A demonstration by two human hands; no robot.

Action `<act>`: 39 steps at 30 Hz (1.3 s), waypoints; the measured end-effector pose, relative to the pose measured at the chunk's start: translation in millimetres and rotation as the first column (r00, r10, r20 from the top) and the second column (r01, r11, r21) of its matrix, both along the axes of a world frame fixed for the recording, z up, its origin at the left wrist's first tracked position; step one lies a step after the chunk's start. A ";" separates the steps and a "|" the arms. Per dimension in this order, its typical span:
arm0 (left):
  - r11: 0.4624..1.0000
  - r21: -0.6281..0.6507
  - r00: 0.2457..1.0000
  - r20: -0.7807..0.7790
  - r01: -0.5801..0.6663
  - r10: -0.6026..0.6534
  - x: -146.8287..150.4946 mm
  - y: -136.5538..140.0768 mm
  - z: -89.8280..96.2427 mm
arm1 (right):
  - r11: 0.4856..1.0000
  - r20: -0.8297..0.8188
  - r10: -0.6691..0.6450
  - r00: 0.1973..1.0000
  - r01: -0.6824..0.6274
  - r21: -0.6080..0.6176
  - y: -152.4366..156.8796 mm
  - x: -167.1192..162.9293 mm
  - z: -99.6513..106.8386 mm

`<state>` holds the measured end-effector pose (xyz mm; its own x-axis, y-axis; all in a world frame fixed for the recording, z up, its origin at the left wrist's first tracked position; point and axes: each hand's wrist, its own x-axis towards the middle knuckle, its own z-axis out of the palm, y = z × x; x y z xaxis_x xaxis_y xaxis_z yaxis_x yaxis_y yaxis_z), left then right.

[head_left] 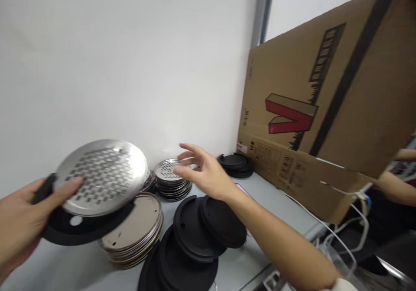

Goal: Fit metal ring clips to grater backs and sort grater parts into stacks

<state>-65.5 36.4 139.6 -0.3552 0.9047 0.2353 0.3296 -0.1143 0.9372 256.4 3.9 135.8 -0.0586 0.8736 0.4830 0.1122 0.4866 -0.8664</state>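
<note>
My left hand (30,215) is closed around a round metal grater plate (100,176) and a black disc (87,232) below it. The thumb lies on the plate's perforated face, and a round hole shows in the disc. My right hand (203,169) is open, fingers apart, beside a stack of smaller perforated metal plates (173,189); whether it touches them I cannot tell. Between my hands stands a stack of plain metal discs (138,226). Several black discs (195,230) lie overlapping in front, under my right forearm.
A large cardboard box (292,92) rises on the right side of the table (282,208). More black discs (234,163) are stacked by its corner. White cables (344,243) hang at the table's edge. Another person's arm (398,187) shows at the far right. A white wall (130,66) stands behind.
</note>
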 end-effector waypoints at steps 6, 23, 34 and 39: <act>0.889 -0.108 0.836 -0.306 0.445 -0.455 140.2 -6.4 0.7 | 0.982 -0.071 -0.110 0.991 0.097 -0.160 -5.5 40.4 -14.3; 0.827 -0.007 0.811 -0.189 0.563 -0.554 146.4 24.0 -62.9 | 0.949 -0.697 -0.188 0.692 -0.056 -0.311 73.7 39.5 -49.5; 0.608 0.452 0.742 -0.542 0.653 -0.393 153.9 -40.3 -43.7 | 0.964 -0.495 0.248 0.833 -0.265 0.038 23.0 -22.2 -52.0; 0.487 0.425 0.587 -0.771 0.763 -0.247 167.3 -33.2 -44.9 | 0.781 -0.611 0.477 0.632 -0.624 -0.035 9.1 1.3 -52.3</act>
<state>101.8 3.2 94.7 0.5454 0.3314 0.7699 0.3597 -0.9222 0.1421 257.7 13.1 83.5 -0.3596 0.8489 0.3873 -0.6312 0.0843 -0.7710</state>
